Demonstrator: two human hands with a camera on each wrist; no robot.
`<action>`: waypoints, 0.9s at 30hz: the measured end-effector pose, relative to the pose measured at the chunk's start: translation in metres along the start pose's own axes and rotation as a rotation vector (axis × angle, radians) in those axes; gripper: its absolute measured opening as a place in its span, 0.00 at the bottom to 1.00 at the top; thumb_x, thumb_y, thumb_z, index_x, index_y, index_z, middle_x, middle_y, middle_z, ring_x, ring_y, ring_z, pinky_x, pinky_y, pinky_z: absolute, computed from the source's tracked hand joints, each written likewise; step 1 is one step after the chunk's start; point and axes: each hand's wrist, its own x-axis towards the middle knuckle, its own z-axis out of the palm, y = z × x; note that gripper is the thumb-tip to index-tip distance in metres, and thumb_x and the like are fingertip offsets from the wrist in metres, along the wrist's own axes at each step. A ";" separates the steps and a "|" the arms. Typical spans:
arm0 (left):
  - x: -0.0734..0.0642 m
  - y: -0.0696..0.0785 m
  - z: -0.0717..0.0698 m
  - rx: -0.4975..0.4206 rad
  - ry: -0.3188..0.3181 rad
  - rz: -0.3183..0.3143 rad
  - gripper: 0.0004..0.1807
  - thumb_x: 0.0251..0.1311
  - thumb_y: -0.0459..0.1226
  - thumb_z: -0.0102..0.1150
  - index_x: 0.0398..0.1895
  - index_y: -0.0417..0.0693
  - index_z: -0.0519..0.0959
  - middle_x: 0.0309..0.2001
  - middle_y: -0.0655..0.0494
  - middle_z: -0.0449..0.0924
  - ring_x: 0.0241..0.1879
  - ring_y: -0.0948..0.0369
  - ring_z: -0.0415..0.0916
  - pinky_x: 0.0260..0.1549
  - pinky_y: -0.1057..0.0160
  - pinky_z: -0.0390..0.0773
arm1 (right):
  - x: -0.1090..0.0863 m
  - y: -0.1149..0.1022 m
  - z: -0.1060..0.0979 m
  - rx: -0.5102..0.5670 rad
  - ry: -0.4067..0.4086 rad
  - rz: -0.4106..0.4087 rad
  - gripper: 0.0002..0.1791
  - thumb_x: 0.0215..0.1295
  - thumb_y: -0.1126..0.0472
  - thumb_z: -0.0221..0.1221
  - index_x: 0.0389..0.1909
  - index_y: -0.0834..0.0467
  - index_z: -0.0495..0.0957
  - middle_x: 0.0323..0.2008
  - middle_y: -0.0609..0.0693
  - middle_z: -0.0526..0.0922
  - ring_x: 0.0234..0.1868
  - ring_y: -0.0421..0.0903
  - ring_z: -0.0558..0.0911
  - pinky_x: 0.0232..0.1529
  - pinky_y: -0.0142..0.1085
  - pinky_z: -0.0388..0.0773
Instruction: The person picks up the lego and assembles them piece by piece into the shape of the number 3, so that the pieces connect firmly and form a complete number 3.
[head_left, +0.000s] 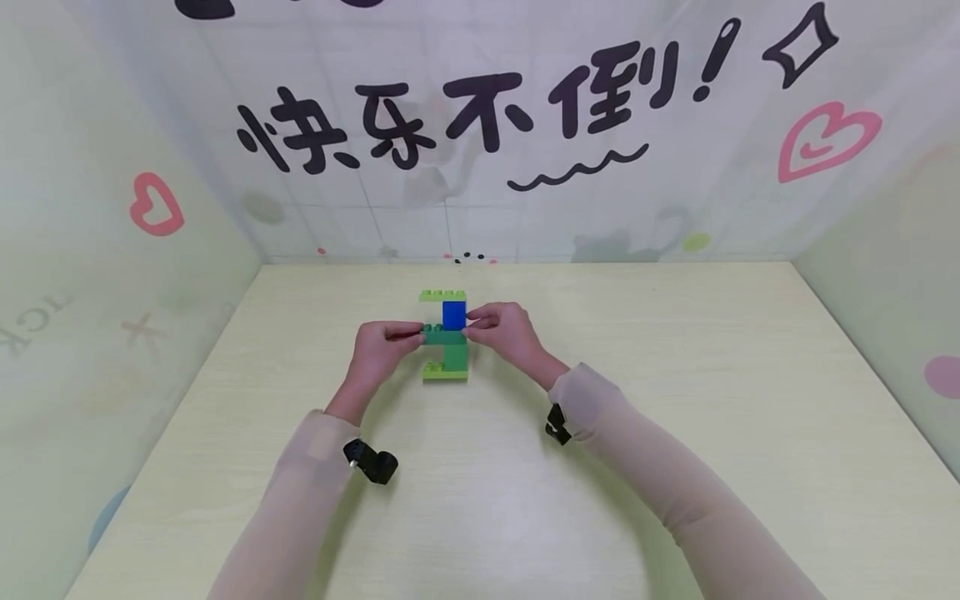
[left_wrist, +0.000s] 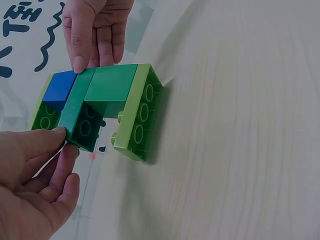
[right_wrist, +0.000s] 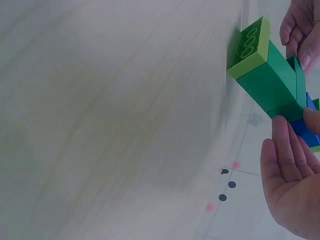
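A building-block structure (head_left: pixel 455 357) is held between my two hands at the middle of the table. Its lowest part is a light green brick (left_wrist: pixel 142 112) with a hollow underside showing; above come a green brick (left_wrist: pixel 111 82), a darker green brick (left_wrist: pixel 80 107) and a blue brick (head_left: pixel 453 316), topped by another light green brick (head_left: pixel 442 296). My left hand (head_left: pixel 382 346) pinches the free left end of the darker green brick between thumb and fingers. On the opposite side, my right hand (head_left: pixel 506 333) grips the structure where the darker green and blue bricks meet.
The pale wooden table (head_left: pixel 675 417) stretches around the hands. Behind it hangs a white printed backdrop (head_left: pixel 480 200) with black characters, and patterned side panels (head_left: pixel 150 317) stand left and right. A small black camera (head_left: pixel 371 462) sits at the left wrist.
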 end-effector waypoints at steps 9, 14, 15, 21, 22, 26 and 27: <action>0.002 -0.001 0.000 -0.056 -0.009 -0.026 0.17 0.55 0.31 0.62 0.49 0.39 0.78 0.46 0.44 0.79 0.45 0.55 0.77 0.41 0.65 0.75 | 0.001 0.001 0.001 0.014 -0.004 -0.007 0.16 0.53 0.66 0.65 0.44 0.65 0.79 0.33 0.55 0.84 0.35 0.44 0.83 0.38 0.35 0.77; 0.003 -0.003 0.000 -0.059 -0.011 -0.018 0.17 0.55 0.30 0.61 0.49 0.38 0.77 0.46 0.43 0.79 0.45 0.55 0.78 0.41 0.65 0.75 | 0.002 0.003 0.002 0.009 -0.011 -0.008 0.17 0.53 0.66 0.65 0.46 0.65 0.78 0.34 0.55 0.84 0.36 0.45 0.82 0.38 0.34 0.77; 0.003 -0.003 0.000 -0.061 -0.012 -0.014 0.17 0.55 0.30 0.61 0.49 0.38 0.77 0.45 0.43 0.79 0.44 0.55 0.78 0.41 0.65 0.75 | 0.002 0.004 0.003 0.005 -0.012 -0.007 0.18 0.53 0.66 0.65 0.46 0.65 0.78 0.35 0.55 0.84 0.37 0.45 0.82 0.39 0.34 0.77; 0.005 -0.005 0.001 -0.068 -0.019 -0.008 0.16 0.55 0.30 0.61 0.49 0.37 0.78 0.45 0.43 0.79 0.44 0.55 0.78 0.40 0.66 0.75 | 0.003 0.006 0.004 -0.015 -0.021 0.001 0.20 0.53 0.66 0.65 0.48 0.64 0.77 0.36 0.55 0.83 0.38 0.45 0.82 0.40 0.34 0.76; 0.005 -0.006 0.001 -0.066 -0.022 -0.009 0.16 0.55 0.30 0.61 0.49 0.37 0.78 0.45 0.43 0.79 0.44 0.55 0.78 0.40 0.65 0.75 | 0.004 0.006 0.004 -0.016 -0.023 0.002 0.20 0.53 0.66 0.65 0.48 0.64 0.77 0.36 0.55 0.83 0.38 0.45 0.82 0.40 0.34 0.76; 0.007 -0.008 0.000 -0.051 -0.026 0.001 0.16 0.54 0.30 0.61 0.47 0.37 0.78 0.45 0.43 0.79 0.44 0.55 0.78 0.40 0.65 0.75 | 0.004 0.006 0.004 -0.013 -0.034 0.014 0.20 0.53 0.67 0.65 0.49 0.65 0.77 0.36 0.55 0.83 0.38 0.46 0.82 0.41 0.35 0.76; 0.008 -0.008 0.000 -0.047 -0.027 0.001 0.16 0.54 0.30 0.62 0.47 0.37 0.78 0.45 0.43 0.79 0.44 0.55 0.78 0.40 0.65 0.75 | 0.004 0.006 0.004 -0.011 -0.036 0.017 0.20 0.53 0.67 0.65 0.49 0.65 0.77 0.37 0.55 0.83 0.38 0.46 0.82 0.41 0.35 0.76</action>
